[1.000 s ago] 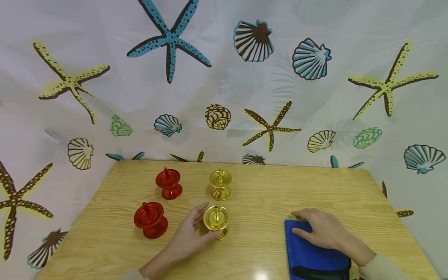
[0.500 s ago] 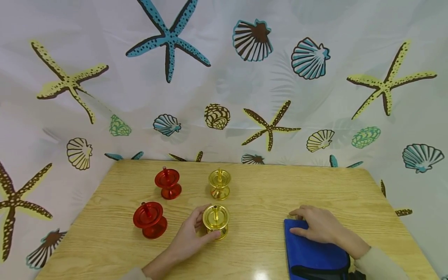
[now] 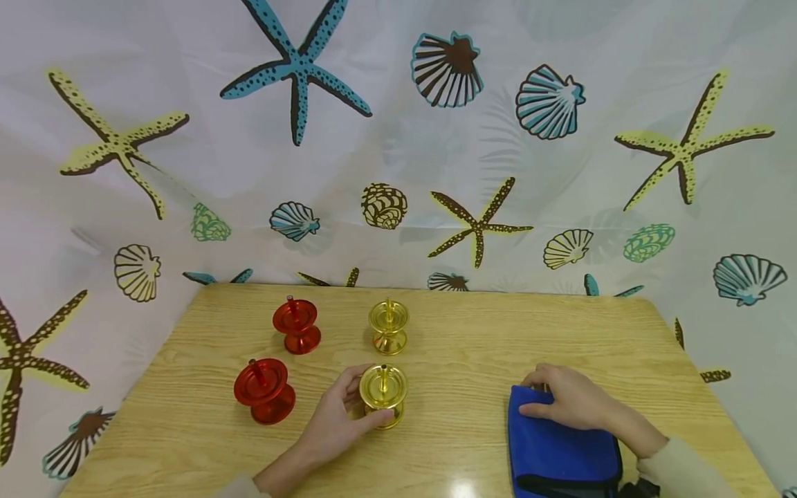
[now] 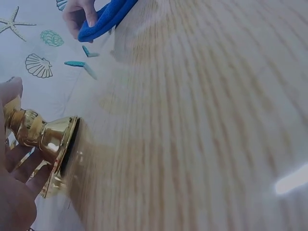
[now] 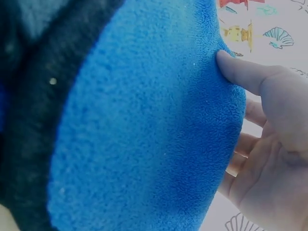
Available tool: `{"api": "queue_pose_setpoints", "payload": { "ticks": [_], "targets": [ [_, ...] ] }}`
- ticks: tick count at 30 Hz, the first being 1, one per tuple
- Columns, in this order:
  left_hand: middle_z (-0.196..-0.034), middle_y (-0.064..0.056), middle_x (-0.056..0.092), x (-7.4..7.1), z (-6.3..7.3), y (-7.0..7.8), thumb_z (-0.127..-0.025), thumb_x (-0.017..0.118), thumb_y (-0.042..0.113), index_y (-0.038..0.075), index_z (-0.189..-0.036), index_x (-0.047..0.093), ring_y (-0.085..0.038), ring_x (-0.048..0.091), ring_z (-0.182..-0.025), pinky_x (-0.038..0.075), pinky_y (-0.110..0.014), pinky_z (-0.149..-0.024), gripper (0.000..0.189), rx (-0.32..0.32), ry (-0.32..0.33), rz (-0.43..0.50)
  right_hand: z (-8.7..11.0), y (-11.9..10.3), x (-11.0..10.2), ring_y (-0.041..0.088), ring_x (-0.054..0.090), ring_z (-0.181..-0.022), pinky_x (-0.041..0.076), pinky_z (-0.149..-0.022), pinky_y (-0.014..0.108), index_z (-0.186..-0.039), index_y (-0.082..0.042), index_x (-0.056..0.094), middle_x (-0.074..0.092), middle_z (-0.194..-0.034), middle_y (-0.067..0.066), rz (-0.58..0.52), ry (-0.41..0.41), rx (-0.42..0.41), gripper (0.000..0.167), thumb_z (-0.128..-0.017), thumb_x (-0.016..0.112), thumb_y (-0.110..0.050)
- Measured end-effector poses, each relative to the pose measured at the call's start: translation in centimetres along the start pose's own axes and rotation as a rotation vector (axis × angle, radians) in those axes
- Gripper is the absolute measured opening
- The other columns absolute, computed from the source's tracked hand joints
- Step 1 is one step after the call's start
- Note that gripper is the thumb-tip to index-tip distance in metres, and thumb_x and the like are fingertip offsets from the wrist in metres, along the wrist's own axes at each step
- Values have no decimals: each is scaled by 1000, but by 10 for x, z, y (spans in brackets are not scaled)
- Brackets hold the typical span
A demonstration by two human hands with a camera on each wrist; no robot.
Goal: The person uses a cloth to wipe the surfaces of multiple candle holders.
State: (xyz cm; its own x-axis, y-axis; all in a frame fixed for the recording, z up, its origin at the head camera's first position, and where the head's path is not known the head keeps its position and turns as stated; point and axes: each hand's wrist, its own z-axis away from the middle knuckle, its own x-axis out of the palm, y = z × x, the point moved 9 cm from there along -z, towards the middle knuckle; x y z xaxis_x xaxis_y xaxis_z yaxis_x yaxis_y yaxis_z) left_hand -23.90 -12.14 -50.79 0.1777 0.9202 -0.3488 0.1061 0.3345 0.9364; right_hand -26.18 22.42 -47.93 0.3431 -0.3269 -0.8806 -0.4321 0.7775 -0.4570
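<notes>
My left hand grips the nearer gold candle holder, thumb in front and fingers behind its stem. In the left wrist view the holder's flared foot shows close over the wood. With my right hand I pinch the far edge of a folded blue cloth that has a black border. That edge is raised from the table, thumb on the near face and fingers behind, as the right wrist view shows of the fuzzy cloth.
Behind the held holder stands a second gold candle holder. To the left are two red ones, a far one and a near one. The wooden table ends at a curtain printed with starfish and shells.
My right hand has gone from resting over the cloth to pinching its far edge, which has come up. My left fingers have settled round the gold candle holder, which has barely moved.
</notes>
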Motion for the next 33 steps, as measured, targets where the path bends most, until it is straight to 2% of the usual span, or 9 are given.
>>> {"api": "queue_pose_setpoints", "payload": {
  "ticks": [6, 10, 13, 17, 24, 28, 33],
  "targets": [
    [-131, 1, 74, -1, 1, 1, -83, 91, 27, 18, -144, 55, -11, 68, -122, 50, -25, -108, 71, 16, 2, 20, 6, -1, -3, 3, 64, -92, 53, -76, 25, -120, -18, 75, 73, -110, -7, -60, 3, -30, 37, -98, 72, -47],
    [-131, -1, 74, -1, 2, 4, -84, 91, 28, 18, -142, 56, -9, 68, -120, 51, -24, -107, 69, 35, 1, 20, 13, -4, -6, 12, 71, -101, 58, -82, 30, -125, -16, 73, 77, -115, -4, -98, -7, -37, 37, -101, 69, -44],
    [-132, -2, 74, -2, 3, 7, -83, 91, 27, 17, -143, 56, -8, 68, -120, 51, -23, -106, 70, 47, 6, 21, 20, -7, -11, 19, 73, -105, 59, -84, 33, -126, -15, 73, 77, -118, -1, -98, 14, -30, 39, -101, 69, -44],
    [-133, 1, 74, -4, 6, 14, -82, 93, 26, 17, -144, 56, -4, 67, -120, 52, -23, -106, 72, 79, 29, 7, 26, -13, -22, 20, 73, -105, 58, -81, 30, -124, -17, 74, 78, -118, -2, -98, 75, -17, 37, -101, 69, -45],
    [-131, 4, 75, -3, 10, 38, -82, 92, 28, 18, -144, 57, -4, 67, -119, 53, -30, -105, 72, 182, 60, -53, 31, -23, -47, 12, 71, -101, 55, -75, 25, -120, -21, 75, 78, -112, -6, -123, 198, 31, 28, -100, 71, -41],
    [-132, 7, 73, -3, 10, 50, -82, 92, 29, 21, -144, 58, -5, 68, -120, 52, -34, -105, 71, 220, 70, -72, 33, -33, -59, 10, 68, -97, 53, -71, 24, -121, -18, 76, 78, -110, -5, -133, 272, 38, 28, -100, 72, -36],
    [-133, 8, 73, -2, 10, 64, -82, 92, 27, 23, -142, 58, -10, 70, -119, 53, -39, -106, 69, 292, 95, -93, 34, -44, -68, 5, 68, -91, 54, -71, 24, -121, -14, 77, 80, -109, -2, -141, 367, 48, 27, -98, 75, -28]
  ]
}}
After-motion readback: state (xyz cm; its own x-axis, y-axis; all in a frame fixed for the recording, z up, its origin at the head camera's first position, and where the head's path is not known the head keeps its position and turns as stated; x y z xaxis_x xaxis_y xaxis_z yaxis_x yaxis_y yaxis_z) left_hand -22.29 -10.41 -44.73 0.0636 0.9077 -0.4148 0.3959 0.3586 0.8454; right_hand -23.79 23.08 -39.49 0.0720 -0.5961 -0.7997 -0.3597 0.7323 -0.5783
